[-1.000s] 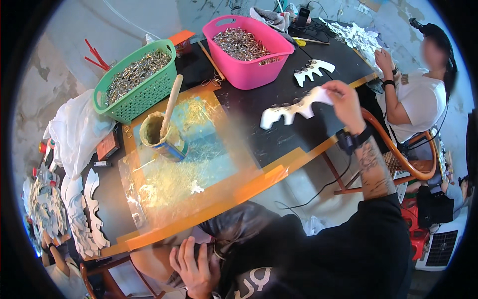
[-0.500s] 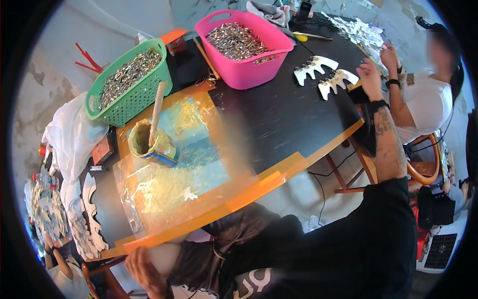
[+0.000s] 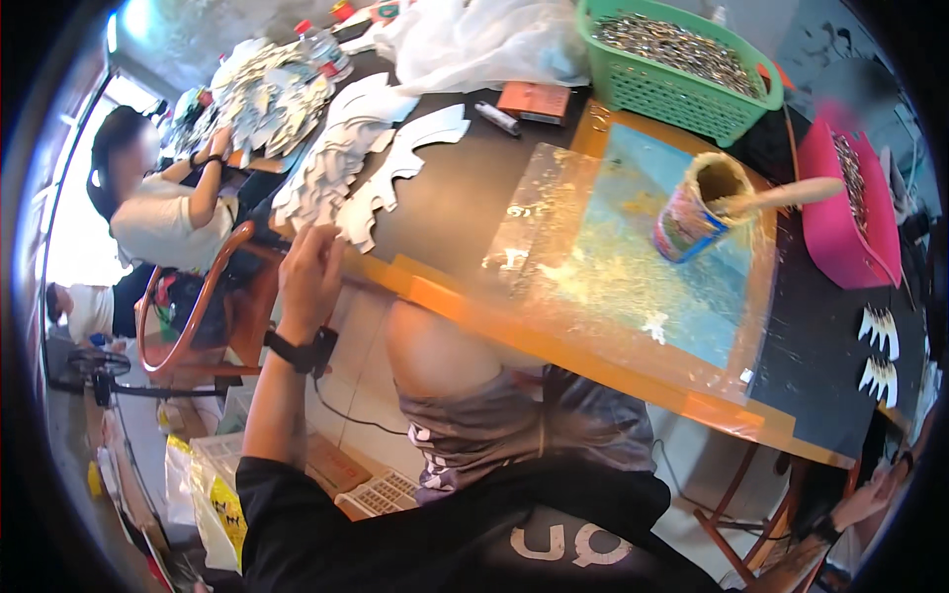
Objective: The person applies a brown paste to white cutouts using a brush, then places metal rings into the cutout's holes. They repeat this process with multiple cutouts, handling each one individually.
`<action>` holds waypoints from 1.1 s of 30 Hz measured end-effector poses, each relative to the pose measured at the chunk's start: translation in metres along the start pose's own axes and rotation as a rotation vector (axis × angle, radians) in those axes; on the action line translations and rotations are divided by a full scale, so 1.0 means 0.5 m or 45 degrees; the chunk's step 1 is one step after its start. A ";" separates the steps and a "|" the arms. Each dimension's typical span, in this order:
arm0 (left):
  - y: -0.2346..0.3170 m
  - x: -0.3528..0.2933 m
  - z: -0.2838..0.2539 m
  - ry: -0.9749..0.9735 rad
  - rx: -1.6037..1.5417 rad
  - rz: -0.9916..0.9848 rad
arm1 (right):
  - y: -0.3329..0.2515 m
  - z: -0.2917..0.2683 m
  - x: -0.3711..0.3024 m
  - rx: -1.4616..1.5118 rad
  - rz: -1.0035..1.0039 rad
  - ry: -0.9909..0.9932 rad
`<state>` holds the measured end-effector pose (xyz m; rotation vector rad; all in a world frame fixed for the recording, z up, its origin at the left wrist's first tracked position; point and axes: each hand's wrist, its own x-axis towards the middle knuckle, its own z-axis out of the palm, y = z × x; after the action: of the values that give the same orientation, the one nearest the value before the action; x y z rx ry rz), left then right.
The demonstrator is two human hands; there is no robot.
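Observation:
My left hand (image 3: 312,275) is at the near end of a stack of white scalloped cut pieces (image 3: 331,163), its fingers bent together; what they hold, if anything, is hidden. Beside the stack, a single white scalloped piece (image 3: 405,163) lies on the dark table. Far to the lower right, my right hand (image 3: 864,497) is off the table's edge, fingers stretched out and nothing visible in them. Two white toothed pieces with small metal parts, an upper one (image 3: 880,332) and a lower one (image 3: 879,381), lie at the table's right end.
A glue-crusted can (image 3: 682,217) with a wooden stick (image 3: 801,192) stands on a smeared plastic sheet (image 3: 593,287). Behind are a green basket (image 3: 672,94) and a pink basket (image 3: 840,232) of metal parts. A co-worker (image 3: 163,203) sits at left. Orange tape (image 3: 554,346) lines the near edge.
The view has swung left. My left hand has risen from beside the table's near edge to the white stack. My right hand has left the far right side and dropped lower.

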<state>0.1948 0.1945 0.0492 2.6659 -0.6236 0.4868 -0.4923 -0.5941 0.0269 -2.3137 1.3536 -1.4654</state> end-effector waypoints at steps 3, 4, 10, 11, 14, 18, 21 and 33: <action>0.013 0.012 0.008 0.003 -0.014 -0.026 | -0.121 0.156 -0.117 0.373 0.095 -0.136; 0.016 0.019 0.007 -0.011 0.000 -0.029 | -0.196 0.194 -0.143 0.352 0.017 -0.217; 0.006 0.064 0.052 -0.138 0.271 -0.193 | -0.304 0.267 -0.176 0.050 -0.008 -0.308; 0.008 0.068 0.049 -0.174 0.269 -0.218 | -0.301 0.265 -0.175 0.005 -0.022 -0.320; 0.029 0.078 0.050 -0.061 0.334 -0.115 | -0.304 0.249 -0.176 -0.050 -0.062 -0.354; 0.041 0.082 0.026 0.195 0.232 -0.054 | -0.329 0.255 -0.177 -0.116 -0.128 -0.383; 0.069 0.085 -0.018 0.226 -0.092 -0.071 | -0.323 0.267 -0.181 -0.049 -0.194 -0.388; 0.474 -0.011 -0.207 -0.118 -0.762 0.484 | -0.384 0.268 -0.185 0.021 -0.217 -0.391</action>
<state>0.0516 0.0406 0.2000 2.0159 -1.1133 0.2209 -0.2831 -0.4603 -0.0142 -2.5649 1.0831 -1.0906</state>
